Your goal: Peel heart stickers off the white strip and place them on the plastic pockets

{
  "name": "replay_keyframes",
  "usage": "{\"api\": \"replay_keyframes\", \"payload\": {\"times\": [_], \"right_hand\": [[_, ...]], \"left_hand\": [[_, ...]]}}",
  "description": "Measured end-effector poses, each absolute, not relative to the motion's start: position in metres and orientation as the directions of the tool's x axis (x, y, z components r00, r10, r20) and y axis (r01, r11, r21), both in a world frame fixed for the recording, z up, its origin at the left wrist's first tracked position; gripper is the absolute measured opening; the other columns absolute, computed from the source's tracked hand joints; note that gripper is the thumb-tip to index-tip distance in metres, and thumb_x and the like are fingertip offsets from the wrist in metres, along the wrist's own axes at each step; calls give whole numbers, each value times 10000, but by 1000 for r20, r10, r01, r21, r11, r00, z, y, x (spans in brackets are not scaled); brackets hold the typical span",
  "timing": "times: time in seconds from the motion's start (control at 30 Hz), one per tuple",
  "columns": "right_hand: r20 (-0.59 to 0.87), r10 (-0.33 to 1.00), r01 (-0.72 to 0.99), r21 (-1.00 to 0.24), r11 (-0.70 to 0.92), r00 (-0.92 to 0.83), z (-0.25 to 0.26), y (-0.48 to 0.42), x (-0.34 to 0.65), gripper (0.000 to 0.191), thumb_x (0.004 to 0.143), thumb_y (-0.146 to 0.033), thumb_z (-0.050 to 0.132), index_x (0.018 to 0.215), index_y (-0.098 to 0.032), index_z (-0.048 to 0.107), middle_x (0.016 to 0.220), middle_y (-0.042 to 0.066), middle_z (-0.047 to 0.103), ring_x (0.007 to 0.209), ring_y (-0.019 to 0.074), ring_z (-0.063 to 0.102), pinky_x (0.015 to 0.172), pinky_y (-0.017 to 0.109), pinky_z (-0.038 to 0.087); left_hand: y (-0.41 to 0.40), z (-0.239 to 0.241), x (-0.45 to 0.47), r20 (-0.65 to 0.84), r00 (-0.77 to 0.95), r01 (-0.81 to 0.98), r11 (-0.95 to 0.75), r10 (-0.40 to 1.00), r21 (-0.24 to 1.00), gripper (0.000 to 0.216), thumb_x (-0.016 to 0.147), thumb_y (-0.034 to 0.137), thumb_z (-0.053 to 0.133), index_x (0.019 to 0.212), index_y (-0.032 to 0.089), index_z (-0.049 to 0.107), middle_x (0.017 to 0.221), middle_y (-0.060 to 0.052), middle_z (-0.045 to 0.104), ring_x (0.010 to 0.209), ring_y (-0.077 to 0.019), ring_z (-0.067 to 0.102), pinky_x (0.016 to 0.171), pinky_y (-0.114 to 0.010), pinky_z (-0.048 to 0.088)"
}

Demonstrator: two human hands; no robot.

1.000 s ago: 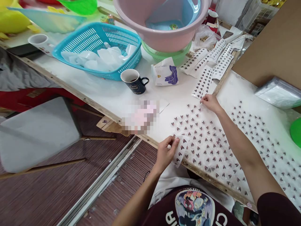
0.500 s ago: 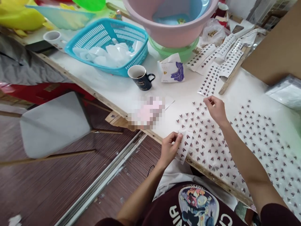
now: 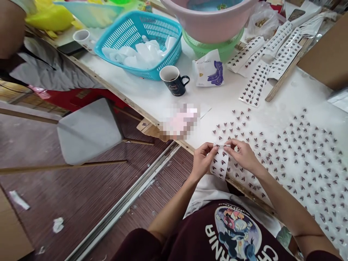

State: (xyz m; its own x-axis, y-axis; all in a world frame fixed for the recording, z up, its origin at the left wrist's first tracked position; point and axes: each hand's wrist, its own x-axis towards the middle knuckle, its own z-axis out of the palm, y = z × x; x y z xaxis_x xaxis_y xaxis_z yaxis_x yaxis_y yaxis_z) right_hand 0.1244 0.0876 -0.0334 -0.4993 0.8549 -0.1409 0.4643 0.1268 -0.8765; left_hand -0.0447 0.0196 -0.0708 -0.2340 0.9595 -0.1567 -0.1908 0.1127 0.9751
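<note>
A white sticker strip (image 3: 219,165) printed with small dark motifs hangs over the table's near edge. My left hand (image 3: 203,156) pinches its upper left side between thumb and fingers. At the upper right corner, the thumb and fingers of my right hand (image 3: 240,154) are closed on the same strip. Whether a single sticker is between the right fingertips is too small to tell. Many small clear stickers (image 3: 295,159) with the same motif lie spread over the table to the right of my hands. Longer sticker sheets (image 3: 255,84) lie farther back.
A dark mug (image 3: 175,84) with drink in it stands near a white and purple packet (image 3: 209,70). Behind are a blue basket (image 3: 138,69) with white curled scraps and a pink basin (image 3: 209,27) on a green one. A grey stool (image 3: 89,132) stands left; another person's arm (image 3: 11,29) shows upper left.
My right hand has come back from the spread stickers to the strip beside my left hand. The view has shifted, and another person's arm has appeared at the upper left.
</note>
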Motion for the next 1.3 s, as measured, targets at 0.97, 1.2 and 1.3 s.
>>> {"api": "replay_keyframes", "payload": {"times": [0.97,1.2,1.3], "right_hand": [[203,926,163,-950,265,-319,-17,109,121,359,899,-220,627,1167,-300,403,861,-12,630,859,196,647,854,423,521],[62,996,484,-871,86,-65,-41,231,195,505,865,-243,619,1266,-267,314,806,-29,619,773,187,624,807,419,508],[-76,996,585,-811,-28,-57,-57,255,206,535,821,-212,615,1268,-240,322,781,-18,645,738,192,618,758,393,487]], "left_hand": [[22,-72,-44,-122,-216,29,131,969,991,354,890,455,652,680,173,614,594,19,529,544,-109,424,510,-220,361],[21,-75,-44,-55,-232,96,80,971,992,344,900,439,637,682,175,610,604,12,537,558,-115,439,514,-221,364],[21,-75,-43,-38,-233,109,65,972,992,339,903,432,634,682,176,610,604,10,543,561,-118,450,515,-222,373]]}}
